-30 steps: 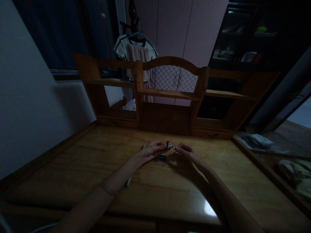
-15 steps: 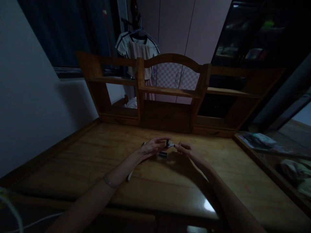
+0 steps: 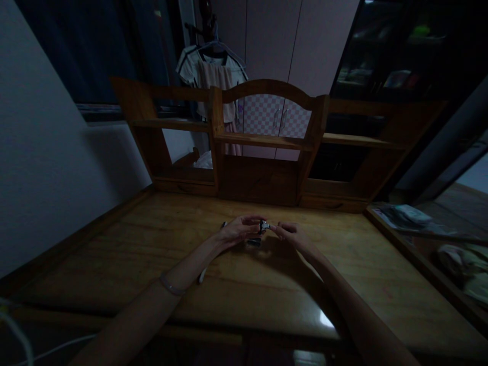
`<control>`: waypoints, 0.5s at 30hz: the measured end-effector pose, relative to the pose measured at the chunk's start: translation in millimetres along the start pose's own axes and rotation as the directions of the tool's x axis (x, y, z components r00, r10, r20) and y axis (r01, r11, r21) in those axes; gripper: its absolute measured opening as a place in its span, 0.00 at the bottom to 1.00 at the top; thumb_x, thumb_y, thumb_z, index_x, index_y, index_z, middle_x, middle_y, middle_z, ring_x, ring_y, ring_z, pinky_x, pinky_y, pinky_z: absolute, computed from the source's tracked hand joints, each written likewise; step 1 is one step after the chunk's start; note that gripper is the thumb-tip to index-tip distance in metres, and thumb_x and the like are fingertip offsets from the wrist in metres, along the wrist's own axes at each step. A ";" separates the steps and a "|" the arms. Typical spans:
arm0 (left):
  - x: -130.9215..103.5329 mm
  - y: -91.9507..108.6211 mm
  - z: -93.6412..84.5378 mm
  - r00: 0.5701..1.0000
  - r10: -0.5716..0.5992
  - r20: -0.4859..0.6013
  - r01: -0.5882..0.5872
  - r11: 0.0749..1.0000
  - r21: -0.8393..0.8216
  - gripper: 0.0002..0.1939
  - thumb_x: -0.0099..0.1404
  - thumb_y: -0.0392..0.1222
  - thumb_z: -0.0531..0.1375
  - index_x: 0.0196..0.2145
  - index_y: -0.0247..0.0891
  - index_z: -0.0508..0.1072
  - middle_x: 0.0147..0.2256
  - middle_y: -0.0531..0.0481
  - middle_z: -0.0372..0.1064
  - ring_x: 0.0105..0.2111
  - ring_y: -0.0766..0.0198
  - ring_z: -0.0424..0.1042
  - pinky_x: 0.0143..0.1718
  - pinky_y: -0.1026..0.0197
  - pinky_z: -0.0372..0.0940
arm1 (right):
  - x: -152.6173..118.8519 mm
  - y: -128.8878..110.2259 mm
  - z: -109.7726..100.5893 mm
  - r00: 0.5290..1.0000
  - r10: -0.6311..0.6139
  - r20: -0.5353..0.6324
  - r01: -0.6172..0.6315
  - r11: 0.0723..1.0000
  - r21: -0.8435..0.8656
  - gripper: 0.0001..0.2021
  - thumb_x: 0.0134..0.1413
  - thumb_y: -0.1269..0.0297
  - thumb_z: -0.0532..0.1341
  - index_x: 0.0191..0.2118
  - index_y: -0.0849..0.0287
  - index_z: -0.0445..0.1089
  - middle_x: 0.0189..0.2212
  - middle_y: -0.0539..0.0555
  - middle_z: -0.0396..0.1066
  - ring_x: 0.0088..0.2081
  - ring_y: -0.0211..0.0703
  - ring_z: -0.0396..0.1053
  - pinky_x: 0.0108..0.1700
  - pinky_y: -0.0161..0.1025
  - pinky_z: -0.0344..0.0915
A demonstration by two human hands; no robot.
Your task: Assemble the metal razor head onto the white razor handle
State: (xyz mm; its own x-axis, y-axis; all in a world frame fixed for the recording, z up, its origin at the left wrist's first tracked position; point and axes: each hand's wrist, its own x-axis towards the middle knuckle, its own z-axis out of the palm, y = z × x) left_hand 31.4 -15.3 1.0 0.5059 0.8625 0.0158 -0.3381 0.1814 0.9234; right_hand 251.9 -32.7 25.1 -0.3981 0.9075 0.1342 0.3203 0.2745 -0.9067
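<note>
Over the middle of the wooden desk, my left hand grips a small dark and silvery object between thumb and fingers. My right hand is closed at the right end of that object, its fingertips touching or nearly touching it; whether they pinch a small part is too small to tell. Just below the left fingertips, a small dark rectangular piece lies on the desk. A thin pale item sticks out from under my left forearm, which hides its middle.
A wooden shelf unit stands along the desk's back edge. Past the right edge are a glass-topped surface with papers and folded cloth. White cable runs at the lower left. Clothes hang behind the shelves.
The silvery part now sits closer against my left fingers, turned slightly. Both hands remain in nearly the same place, and the view has shifted a little.
</note>
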 end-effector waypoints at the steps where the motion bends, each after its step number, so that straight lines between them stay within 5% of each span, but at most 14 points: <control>1: 0.0 -0.1 -0.1 1.000 0.004 0.003 -0.004 1.000 0.007 0.22 0.51 0.37 0.69 0.45 0.38 0.74 0.40 0.46 0.73 0.35 0.65 0.73 0.39 0.61 0.66 | 0.2 -0.2 0.0 1.000 0.001 0.003 -0.001 1.000 0.002 0.23 0.52 0.43 0.57 0.21 0.59 0.61 0.19 0.46 0.55 0.23 0.34 0.52 0.25 0.34 0.45; 15: -0.1 1.8 1.4 1.000 0.016 -0.011 -0.016 1.000 0.024 0.22 0.51 0.37 0.69 0.45 0.38 0.74 0.40 0.46 0.74 0.34 0.65 0.73 0.39 0.62 0.66 | 1.7 0.8 -2.1 0.999 -0.032 -0.026 0.030 0.998 -0.048 0.23 0.52 0.43 0.58 0.21 0.59 0.61 0.19 0.47 0.55 0.23 0.35 0.53 0.25 0.34 0.48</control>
State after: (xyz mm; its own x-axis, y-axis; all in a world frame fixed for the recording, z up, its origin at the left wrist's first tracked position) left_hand 31.9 -15.8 3.2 0.4918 0.8703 0.0262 -0.3270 0.1567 0.9320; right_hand 253.2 -30.3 25.5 -0.3853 0.9064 0.1733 0.3492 0.3171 -0.8818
